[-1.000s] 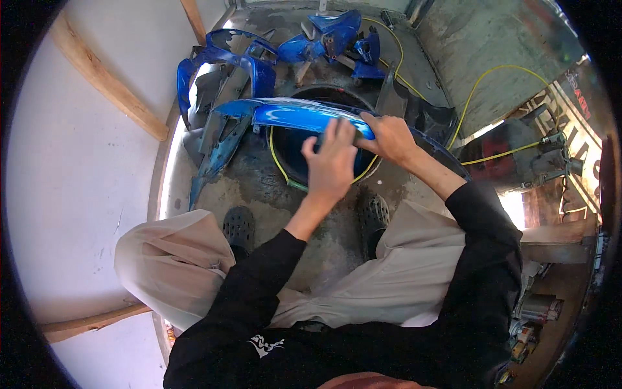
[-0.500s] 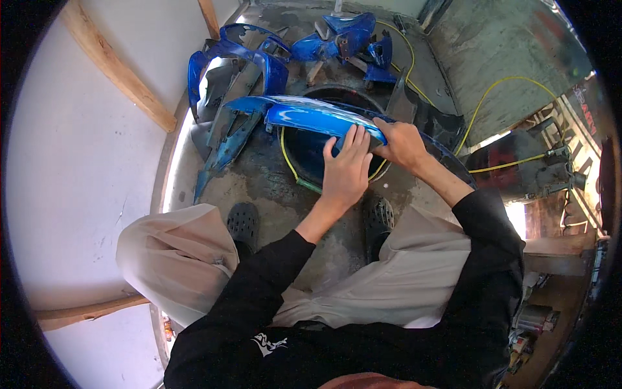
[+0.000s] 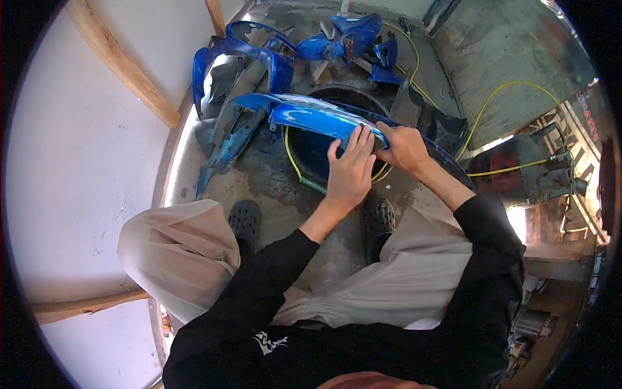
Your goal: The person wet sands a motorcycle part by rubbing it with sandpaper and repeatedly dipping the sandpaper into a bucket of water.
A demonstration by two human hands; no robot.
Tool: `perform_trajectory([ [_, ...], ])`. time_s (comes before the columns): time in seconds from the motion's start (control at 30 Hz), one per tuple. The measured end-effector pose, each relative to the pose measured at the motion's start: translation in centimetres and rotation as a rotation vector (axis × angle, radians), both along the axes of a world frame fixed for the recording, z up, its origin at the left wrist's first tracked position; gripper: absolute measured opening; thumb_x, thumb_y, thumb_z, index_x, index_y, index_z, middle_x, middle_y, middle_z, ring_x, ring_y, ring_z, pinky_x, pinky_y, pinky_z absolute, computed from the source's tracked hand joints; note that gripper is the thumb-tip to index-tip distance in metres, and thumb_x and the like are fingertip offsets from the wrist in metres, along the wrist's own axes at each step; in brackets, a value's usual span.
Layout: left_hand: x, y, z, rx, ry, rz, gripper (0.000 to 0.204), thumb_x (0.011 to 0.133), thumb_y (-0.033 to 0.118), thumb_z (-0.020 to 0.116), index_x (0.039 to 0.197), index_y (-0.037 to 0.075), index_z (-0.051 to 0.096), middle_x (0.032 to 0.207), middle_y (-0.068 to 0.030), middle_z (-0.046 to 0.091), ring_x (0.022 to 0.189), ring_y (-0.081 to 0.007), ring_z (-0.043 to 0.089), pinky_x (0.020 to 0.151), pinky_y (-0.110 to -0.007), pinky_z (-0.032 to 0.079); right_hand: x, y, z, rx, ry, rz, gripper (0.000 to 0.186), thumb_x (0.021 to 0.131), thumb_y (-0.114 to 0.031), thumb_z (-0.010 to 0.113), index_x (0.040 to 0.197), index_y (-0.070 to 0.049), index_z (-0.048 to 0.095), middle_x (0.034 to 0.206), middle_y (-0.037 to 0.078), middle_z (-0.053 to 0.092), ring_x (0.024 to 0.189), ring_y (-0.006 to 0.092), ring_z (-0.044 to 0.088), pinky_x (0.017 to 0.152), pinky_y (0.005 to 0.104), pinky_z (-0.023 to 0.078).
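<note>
A glossy blue motorcycle body panel, long and curved with white streaks along its upper edge, is held over a dark round tub. My right hand grips the panel's right end, thumb below and fingers over the top. Against the near face, close to that same end, my left hand presses with its fingers nearly straight and together. Under those fingers shows the edge of a dark sheet that looks like sandpaper; most of it is hidden. The panel's left tip points away from both hands.
More blue panels lie on the floor beyond the tub. A long narrow panel leans at the left. A yellow hose runs to a dark tank at the right. My shoes flank the tub's near side.
The whole view has shifted slightly. Both hands keep their places at the panel's right end, with little visible movement along it.
</note>
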State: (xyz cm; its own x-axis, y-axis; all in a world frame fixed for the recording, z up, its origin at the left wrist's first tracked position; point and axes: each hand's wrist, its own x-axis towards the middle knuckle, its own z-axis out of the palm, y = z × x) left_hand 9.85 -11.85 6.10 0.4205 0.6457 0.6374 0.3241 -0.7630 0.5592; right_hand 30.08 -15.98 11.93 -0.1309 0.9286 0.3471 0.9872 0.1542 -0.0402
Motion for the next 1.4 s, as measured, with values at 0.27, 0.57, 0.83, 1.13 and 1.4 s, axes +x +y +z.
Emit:
perform_trajectory([
  [0.27,-5.1,9.1,-2.8,-0.132,0.005,0.341,0.045,0.111,0.02,0.048,0.153,0.006,0.059,0.163,-0.0127,0.053,0.155,-0.0246,0.044,0.117,-0.054,0.027,-1.4,0.2,1.5,-0.026,0.006,-0.018,0.063,0.089,-0.066,0.075,0.104,-0.005,0.068,0.073,0.022,0.07,0.069,0.0428,0.072,0.062,0.0532,0.058],
  [0.57,-0.5,0.6,-0.3,0.04,0.015,-0.038,0.043,0.109,0.017,0.051,0.148,0.003,0.061,0.158,-0.0136,0.059,0.154,-0.025,0.047,0.118,-0.048,0.024,-0.6,0.3,1.3,-0.037,0.036,-0.023,0.058,0.089,-0.06,0.079,0.1,-0.004,0.071,0.075,0.024,0.069,0.071,0.044,0.071,0.065,0.0523,0.056],
  [0.83,-7.7,11.4,-4.0,-0.171,-0.041,0.415,0.042,0.11,0.019,0.048,0.147,0.003,0.061,0.158,-0.0144,0.057,0.152,-0.0288,0.047,0.112,-0.059,0.032,-1.8,0.7,1.6,-0.022,0.039,-0.016,0.062,0.089,-0.066,0.075,0.101,-0.006,0.071,0.072,0.022,0.07,0.067,0.0449,0.071,0.062,0.0539,0.057],
  [1.13,0.1,-0.8,-0.4,0.006,0.015,-0.078,0.043,0.107,0.018,0.054,0.146,0.0,0.062,0.161,-0.0142,0.055,0.157,-0.0258,0.041,0.121,-0.049,0.021,-0.2,0.8,0.6,-0.016,0.013,-0.015,0.062,0.089,-0.065,0.075,0.1,-0.004,0.071,0.074,0.023,0.07,0.07,0.045,0.071,0.064,0.0553,0.057],
  [1.4,-6.9,10.5,-3.9,-0.204,-0.1,0.38,0.044,0.11,0.017,0.048,0.15,0.002,0.06,0.161,-0.0179,0.055,0.155,-0.0274,0.045,0.117,-0.051,0.026,-2.2,0.7,2.0,-0.065,0.035,-0.011,0.063,0.09,-0.066,0.074,0.098,-0.004,0.071,0.073,0.023,0.07,0.069,0.0447,0.071,0.063,0.0548,0.057],
])
